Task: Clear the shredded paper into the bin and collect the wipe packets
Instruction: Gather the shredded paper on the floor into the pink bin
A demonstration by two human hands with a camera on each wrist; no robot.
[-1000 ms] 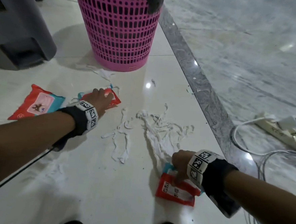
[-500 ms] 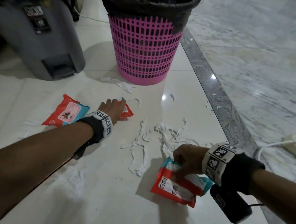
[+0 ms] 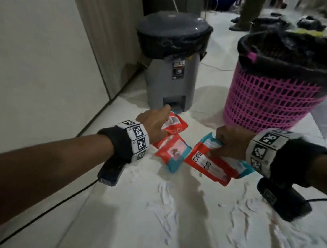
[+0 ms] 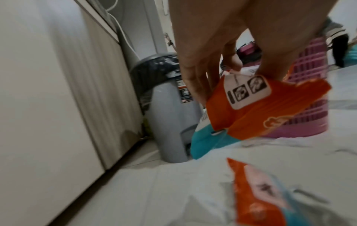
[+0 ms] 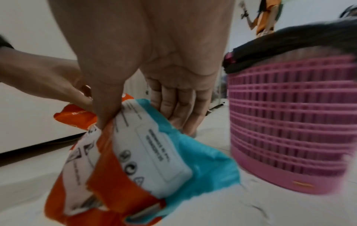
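Dim indoor light throughout. Motion blur smears all three views, worst on the floor (image 3: 171, 221) nearby. A bright glare spot sits far right; edges bend outward.

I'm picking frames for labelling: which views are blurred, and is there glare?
Head view: shredded paper smeared, glare spot on the floor at right. Left wrist: lower wipe packet blurred. Right wrist: pink basket streaked; held wipe packet fairly sharp.

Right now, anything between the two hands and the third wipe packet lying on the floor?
Nothing visible blocks it. The loose wipe packet lies on the floor between the hands, uncovered. But the left hand already holds one packet and the right hand holds another, so neither is free.
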